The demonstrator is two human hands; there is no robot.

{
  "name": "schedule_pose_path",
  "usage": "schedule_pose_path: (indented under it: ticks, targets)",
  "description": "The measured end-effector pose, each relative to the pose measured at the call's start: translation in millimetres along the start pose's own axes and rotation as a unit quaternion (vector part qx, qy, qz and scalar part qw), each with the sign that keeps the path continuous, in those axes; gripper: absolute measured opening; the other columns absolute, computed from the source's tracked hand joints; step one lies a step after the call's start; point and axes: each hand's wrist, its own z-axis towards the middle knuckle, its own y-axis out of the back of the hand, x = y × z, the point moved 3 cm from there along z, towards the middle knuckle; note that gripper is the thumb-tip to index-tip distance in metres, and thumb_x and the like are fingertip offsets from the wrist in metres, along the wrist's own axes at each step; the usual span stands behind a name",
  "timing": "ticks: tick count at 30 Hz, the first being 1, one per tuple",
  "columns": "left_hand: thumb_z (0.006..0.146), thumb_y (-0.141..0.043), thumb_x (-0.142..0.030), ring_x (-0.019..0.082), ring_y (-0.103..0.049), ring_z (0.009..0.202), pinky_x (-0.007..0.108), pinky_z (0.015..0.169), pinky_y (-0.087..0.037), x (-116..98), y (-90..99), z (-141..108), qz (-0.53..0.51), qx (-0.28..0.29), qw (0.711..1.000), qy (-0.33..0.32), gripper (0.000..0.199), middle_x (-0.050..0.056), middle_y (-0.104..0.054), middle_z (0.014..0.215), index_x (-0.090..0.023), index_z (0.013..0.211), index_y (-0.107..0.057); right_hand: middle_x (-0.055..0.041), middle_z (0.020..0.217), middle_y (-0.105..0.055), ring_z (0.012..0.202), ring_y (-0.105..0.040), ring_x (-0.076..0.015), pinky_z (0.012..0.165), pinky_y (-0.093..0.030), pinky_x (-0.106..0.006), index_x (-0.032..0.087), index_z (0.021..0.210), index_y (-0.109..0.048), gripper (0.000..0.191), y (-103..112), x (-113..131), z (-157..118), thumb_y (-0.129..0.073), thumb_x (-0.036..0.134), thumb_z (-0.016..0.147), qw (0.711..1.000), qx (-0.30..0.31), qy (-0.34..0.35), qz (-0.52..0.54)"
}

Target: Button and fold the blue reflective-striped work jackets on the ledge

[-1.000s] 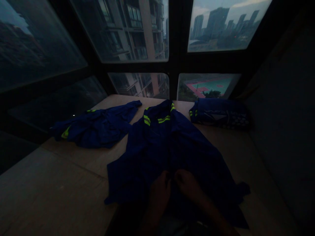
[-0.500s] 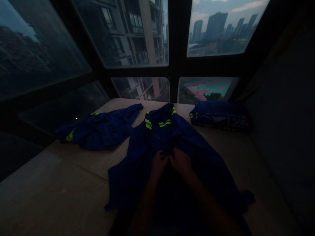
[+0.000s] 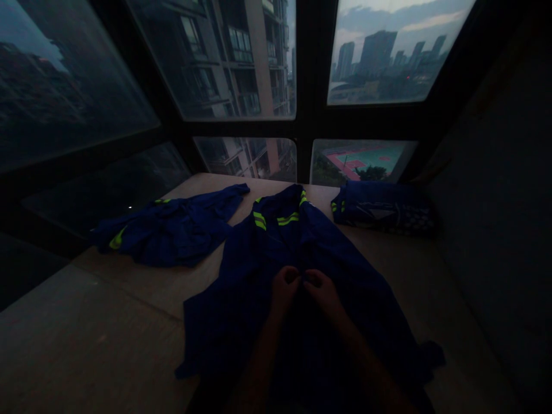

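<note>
Blue jacket (image 3: 276,247): lower part obscured by darkness; spread beneath left hand (image 3: 283,287) and right hand (image 3: 324,290).
Grip: both curled; whether jacket is pinched cannot be told.

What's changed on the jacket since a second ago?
The left hand and right hand have moved up the jacket toward its collar. Too dark to tell whether either grip changed. The jacket, the crumpled garment at left and the bundle at right lie much as before.

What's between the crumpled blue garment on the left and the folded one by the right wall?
The blue jacket, spread out on the same pale surface; head view.
</note>
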Motion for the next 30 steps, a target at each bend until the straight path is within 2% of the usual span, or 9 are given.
schedule_pose_path:
  ticks: [3,5,9,12,16,19,24,30]
  targets:
    - [0.072,-0.062,-0.021,0.017,-0.065,0.076,0.028,0.072,-0.048,-1.8,1.9,-0.3,0.031,0.003,0.999,-0.011,0.005,0.001,-0.069,0.076,-0.019,0.077,-0.064,-0.0079,0.083,-0.073,0.080,-0.068,-0.0254,0.074,-0.053,-0.035,0.018,0.085,-0.067,0.031,5.2,2.0,-1.2,-0.061,0.043,0.067,1.000,-0.016,-0.006,-0.010]
    - [0.074,-0.062,-0.018,0.017,-0.064,0.078,0.028,0.076,-0.046,-5.1,7.0,-2.7,0.055,-0.002,0.998,-0.024,0.004,0.001,-0.069,0.078,-0.019,0.076,-0.064,-0.0065,0.077,-0.071,0.075,-0.066,-0.0240,0.070,-0.051,-0.033,0.018,0.082,-0.066,0.030,8.1,7.8,-3.0,-0.059,0.045,0.070,0.998,-0.052,0.002,-0.034]
    - [0.080,-0.059,-0.019,0.019,-0.064,0.084,0.030,0.079,-0.044,-17.3,19.9,-9.6,0.151,0.004,0.987,-0.061,0.008,0.004,-0.071,0.086,-0.020,0.082,-0.067,-0.0064,0.079,-0.071,0.075,-0.065,-0.0222,0.071,-0.049,-0.032,0.019,0.086,-0.067,0.027,2.7,27.4,-8.9,-0.053,0.041,0.078,0.982,-0.132,0.050,-0.124]
    - [0.086,-0.054,-0.022,0.019,-0.065,0.080,0.029,0.074,-0.043,-22.1,26.9,-12.9,0.179,0.016,0.982,-0.055,0.012,0.005,-0.071,0.085,-0.020,0.086,-0.066,-0.0079,0.086,-0.072,0.079,-0.067,-0.0219,0.075,-0.049,-0.032,0.019,0.089,-0.069,0.025,-13.6,38.0,-12.6,-0.052,0.035,0.081,0.976,-0.117,0.099,-0.154]
    - [0.082,-0.057,-0.025,0.019,-0.066,0.082,0.029,0.075,-0.045,-14.5,31.5,-14.5,0.101,0.006,0.994,-0.032,0.010,0.004,-0.071,0.084,-0.020,0.084,-0.065,-0.0103,0.093,-0.074,0.086,-0.069,-0.0235,0.080,-0.051,-0.035,0.018,0.093,-0.071,0.026,-27.9,34.5,-15.5,-0.053,0.031,0.081,0.976,-0.089,0.125,-0.153]
    - [0.075,-0.063,-0.026,0.020,-0.067,0.084,0.030,0.077,-0.048,-2.8,30.9,-16.1,0.033,-0.001,0.999,0.002,0.010,0.005,-0.071,0.085,-0.019,0.082,-0.065,-0.0109,0.096,-0.075,0.089,-0.070,-0.0252,0.083,-0.053,-0.037,0.018,0.094,-0.073,0.027,-26.9,23.6,-15.9,-0.056,0.031,0.079,0.982,-0.071,0.112,-0.135]
    - [0.074,-0.063,-0.028,0.021,-0.068,0.083,0.030,0.076,-0.050,6.1,23.9,-22.3,0.004,-0.008,1.000,0.018,0.015,0.006,-0.073,0.087,-0.017,0.084,-0.066,-0.0079,0.094,-0.076,0.089,-0.072,-0.0247,0.083,-0.055,-0.037,0.021,0.094,-0.074,0.027,-20.0,8.8,-14.0,-0.058,0.035,0.078,0.994,-0.056,0.057,-0.074]
    - [0.081,-0.059,-0.027,0.020,-0.068,0.083,0.032,0.077,-0.050,5.8,16.9,-28.0,0.082,-0.039,0.995,-0.046,0.014,0.005,-0.073,0.087,-0.020,0.089,-0.068,-0.0084,0.097,-0.076,0.092,-0.071,-0.0253,0.085,-0.055,-0.039,0.020,0.094,-0.074,0.029,-15.6,1.9,-11.8,-0.059,0.038,0.077,0.998,-0.044,0.034,-0.022]
